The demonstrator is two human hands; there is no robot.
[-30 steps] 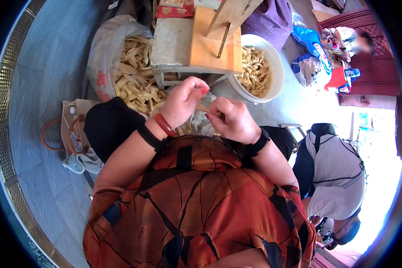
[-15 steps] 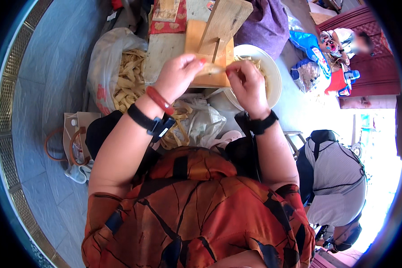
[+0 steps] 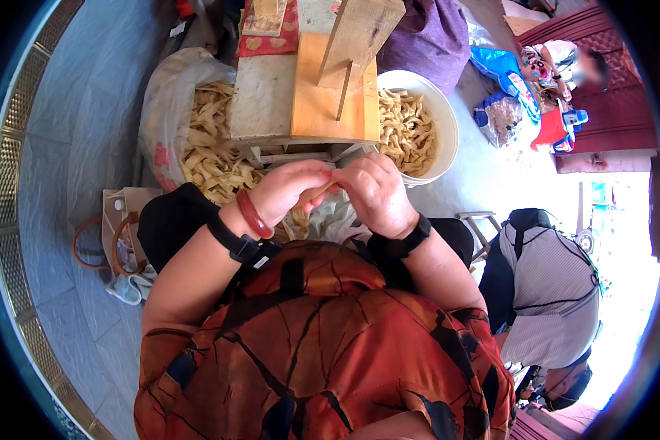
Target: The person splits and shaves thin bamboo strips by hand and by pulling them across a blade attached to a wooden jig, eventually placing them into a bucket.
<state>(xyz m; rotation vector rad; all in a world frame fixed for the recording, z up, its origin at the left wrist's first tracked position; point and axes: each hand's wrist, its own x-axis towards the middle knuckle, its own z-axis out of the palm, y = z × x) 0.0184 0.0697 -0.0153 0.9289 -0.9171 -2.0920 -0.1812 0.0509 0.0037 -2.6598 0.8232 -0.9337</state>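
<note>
two hands (image 3: 374,189) hold one tan strip (image 3: 314,195).

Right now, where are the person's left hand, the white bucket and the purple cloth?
Left hand (image 3: 286,191): head view, on the middle of the hand.
White bucket (image 3: 447,136): head view, on its right-hand wall.
Purple cloth (image 3: 427,42): head view, on its middle.

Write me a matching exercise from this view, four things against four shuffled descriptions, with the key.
1. left hand
2. right hand
3. white bucket
4. upright wooden board

A. holds a heap of pale pieces
B. red-brown bangle at its wrist
C. stands on a flat board
D. black wristband, no bangle

Pairs: 1-B, 2-D, 3-A, 4-C
</note>
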